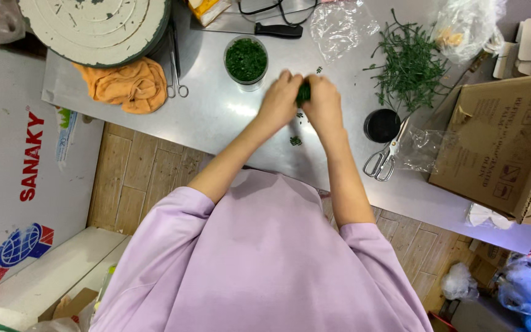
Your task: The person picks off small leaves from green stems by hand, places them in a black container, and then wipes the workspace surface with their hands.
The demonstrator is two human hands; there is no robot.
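Green herbs (pixel 303 93) pinched in both your hands' fingers (pixel 287 83) may crumble onto the desk (pixel 216 117), missing the tub (pixel 246 61).

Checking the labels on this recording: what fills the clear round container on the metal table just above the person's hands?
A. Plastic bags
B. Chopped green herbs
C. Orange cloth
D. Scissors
B: the clear round container is filled with finely chopped green herbs, standing on the metal table just beyond the left hand and right hand.
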